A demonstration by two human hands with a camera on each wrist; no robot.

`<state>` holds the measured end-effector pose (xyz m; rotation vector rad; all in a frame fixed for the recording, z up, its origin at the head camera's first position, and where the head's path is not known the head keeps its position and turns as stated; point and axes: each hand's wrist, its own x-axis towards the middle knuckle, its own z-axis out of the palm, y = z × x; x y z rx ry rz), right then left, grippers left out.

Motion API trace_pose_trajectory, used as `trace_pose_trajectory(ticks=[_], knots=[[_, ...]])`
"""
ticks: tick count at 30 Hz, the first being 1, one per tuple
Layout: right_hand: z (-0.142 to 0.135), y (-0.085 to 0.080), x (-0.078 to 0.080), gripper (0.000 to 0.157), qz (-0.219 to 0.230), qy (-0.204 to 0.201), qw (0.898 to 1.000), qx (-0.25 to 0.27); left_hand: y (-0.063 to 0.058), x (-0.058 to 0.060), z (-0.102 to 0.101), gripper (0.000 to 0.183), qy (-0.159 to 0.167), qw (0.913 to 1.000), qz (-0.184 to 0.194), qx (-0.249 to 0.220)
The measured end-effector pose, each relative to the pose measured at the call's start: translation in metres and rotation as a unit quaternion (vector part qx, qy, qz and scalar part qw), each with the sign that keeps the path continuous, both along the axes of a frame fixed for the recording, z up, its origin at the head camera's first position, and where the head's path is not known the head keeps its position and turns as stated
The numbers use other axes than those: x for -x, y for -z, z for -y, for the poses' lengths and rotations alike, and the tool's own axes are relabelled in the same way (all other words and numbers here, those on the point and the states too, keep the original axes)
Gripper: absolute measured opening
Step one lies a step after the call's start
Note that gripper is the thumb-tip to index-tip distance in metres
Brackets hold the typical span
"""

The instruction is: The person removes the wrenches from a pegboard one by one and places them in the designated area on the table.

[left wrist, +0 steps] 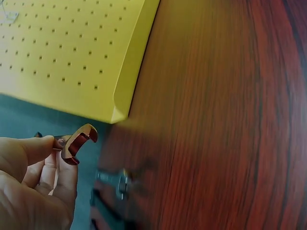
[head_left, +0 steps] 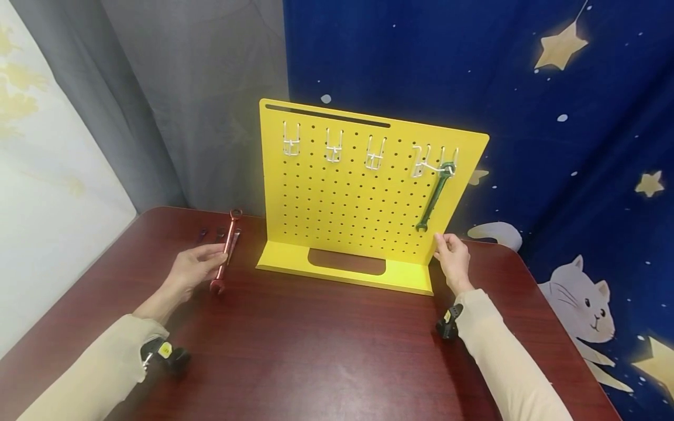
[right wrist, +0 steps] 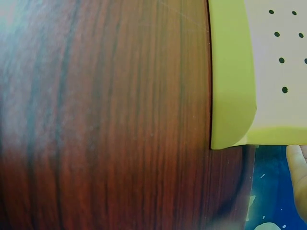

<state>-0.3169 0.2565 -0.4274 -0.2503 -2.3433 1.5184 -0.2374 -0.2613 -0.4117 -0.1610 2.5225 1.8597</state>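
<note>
My left hand (head_left: 196,270) pinches a shiny red combination wrench (head_left: 229,237) by its shaft, thumb against fingers. The wrench stands nearly upright over the table, ring end up and open end down. In the left wrist view its open end (left wrist: 79,143) points toward the camera. My right hand (head_left: 453,257) holds the lower right edge of a yellow pegboard (head_left: 347,199); in the right wrist view only part of the hand (right wrist: 298,172) shows below the board's edge. A green combination wrench (head_left: 434,199) hangs from the rightmost white hook (head_left: 449,161), tilted, open end down.
More white wire hooks (head_left: 334,146) line the board's upper part. Several wrenches (head_left: 220,235) lie on the dark red table (head_left: 316,345) behind my left hand. The board's base has a cut-out. A blue curtain (head_left: 421,58) and a grey one (head_left: 210,105) hang behind.
</note>
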Motion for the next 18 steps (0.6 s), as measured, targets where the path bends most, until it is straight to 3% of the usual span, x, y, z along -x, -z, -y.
trace_pose_trajectory(ticks=[9,18], knots=[[0.0,0.0,0.002,0.043,0.012,0.0,1.0,-0.004,0.005,0.0,0.034,0.054,-0.008,0.9998,0.011,-0.014],[0.0,0.0,0.001,0.045,0.012,-0.005,1.0,0.005,0.008,0.005,0.058,0.054,-0.022,0.9974,0.042,0.054]])
